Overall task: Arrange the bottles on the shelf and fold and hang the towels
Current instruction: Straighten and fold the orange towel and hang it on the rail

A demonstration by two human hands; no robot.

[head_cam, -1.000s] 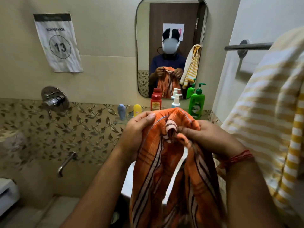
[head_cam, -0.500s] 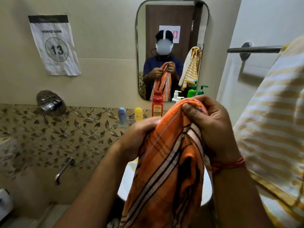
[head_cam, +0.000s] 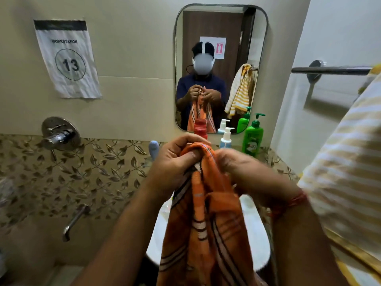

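Both hands (head_cam: 175, 159) grip orange towel (head_cam: 206, 223) — tiled wall (head_cam: 92, 172), mirror (head_cam: 220, 27).

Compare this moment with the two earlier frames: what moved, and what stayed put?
The right hand, raised over the orange towel half a second ago, has dropped level with the left hand. Both still grip the towel's bunched top edge. The bottles and the striped towel on the rail stayed put.

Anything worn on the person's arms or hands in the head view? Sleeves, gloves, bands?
Both forearms are bare, no gloves and no rings visible. The right hand has a red thread band around its wrist. The left hand and its wrist show nothing worn.
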